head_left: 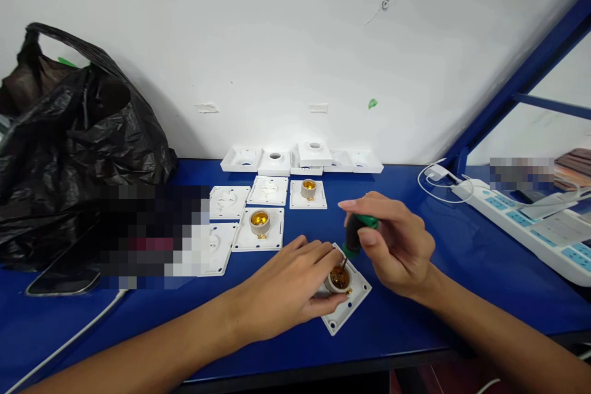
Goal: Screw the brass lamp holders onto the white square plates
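Brass-lined, the lamp socket (340, 279) sits on its white base plate (347, 306) near the tabletop's (415, 332) front edge, the left hand (289, 286) closed around it from the left. Above and just right, the right hand (392, 246) pinches the green-handled screwdriver (355, 235), whose shaft slants down-left into the socket's mouth. More plates (258, 231) lie toward the back edge.

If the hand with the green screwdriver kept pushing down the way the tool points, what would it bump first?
Probably the brass inside of the lamp socket: the right hand aims the screwdriver into it, tip apparently already inside.
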`<action>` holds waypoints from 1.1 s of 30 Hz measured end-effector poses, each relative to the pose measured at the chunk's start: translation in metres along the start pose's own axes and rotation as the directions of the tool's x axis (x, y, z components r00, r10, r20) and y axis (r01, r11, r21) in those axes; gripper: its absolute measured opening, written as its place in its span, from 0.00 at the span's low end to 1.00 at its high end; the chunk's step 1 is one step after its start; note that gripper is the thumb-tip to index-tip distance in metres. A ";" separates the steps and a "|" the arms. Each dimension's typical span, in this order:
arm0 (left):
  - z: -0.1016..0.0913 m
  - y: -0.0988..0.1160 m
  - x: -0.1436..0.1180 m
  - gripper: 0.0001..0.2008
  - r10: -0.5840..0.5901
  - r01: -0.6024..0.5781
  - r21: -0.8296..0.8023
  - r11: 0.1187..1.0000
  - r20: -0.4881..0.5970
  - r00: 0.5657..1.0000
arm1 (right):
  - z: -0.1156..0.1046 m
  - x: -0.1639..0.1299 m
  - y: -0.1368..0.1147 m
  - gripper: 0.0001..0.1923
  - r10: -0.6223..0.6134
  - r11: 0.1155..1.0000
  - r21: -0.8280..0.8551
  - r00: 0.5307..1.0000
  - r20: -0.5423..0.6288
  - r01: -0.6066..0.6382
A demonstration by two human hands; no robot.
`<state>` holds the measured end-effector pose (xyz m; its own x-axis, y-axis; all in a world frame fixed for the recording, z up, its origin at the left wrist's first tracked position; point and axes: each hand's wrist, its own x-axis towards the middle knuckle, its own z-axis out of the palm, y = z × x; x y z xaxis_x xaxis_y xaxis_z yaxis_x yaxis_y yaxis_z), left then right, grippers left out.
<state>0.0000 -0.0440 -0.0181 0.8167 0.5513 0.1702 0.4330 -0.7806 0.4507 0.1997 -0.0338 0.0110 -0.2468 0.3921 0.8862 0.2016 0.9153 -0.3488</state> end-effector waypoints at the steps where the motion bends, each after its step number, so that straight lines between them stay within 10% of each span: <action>1: 0.000 0.000 0.000 0.12 0.003 -0.003 -0.002 1.000 0.000 1.000 | 0.000 0.001 0.000 0.16 -0.016 0.999 -0.032 0.999 -0.040 0.015; 11: 0.000 0.000 0.001 0.12 -0.002 0.003 0.020 1.000 -0.014 1.000 | -0.002 -0.003 0.000 0.19 -0.047 0.999 -0.005 0.999 0.027 0.047; 17: -0.001 -0.001 0.001 0.12 0.005 -0.005 0.014 1.000 0.005 1.000 | 0.000 -0.001 0.001 0.19 -0.089 0.990 -0.116 0.988 -0.127 0.075; 25: 0.000 0.001 0.001 0.12 0.016 -0.016 0.006 1.000 -0.023 1.000 | -0.004 -0.003 -0.002 0.23 -0.093 0.996 0.001 0.988 0.121 0.094; 33: -0.001 0.001 0.000 0.10 0.006 -0.006 -0.020 1.000 -0.023 1.000 | -0.002 -0.002 -0.003 0.23 -0.083 0.997 0.013 0.991 0.101 0.082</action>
<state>0.0003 -0.0440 -0.0168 0.8102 0.5536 0.1928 0.4203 -0.7779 0.4672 0.2014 -0.0378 0.0108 -0.3572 0.3220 0.8768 0.1681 0.9455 -0.2787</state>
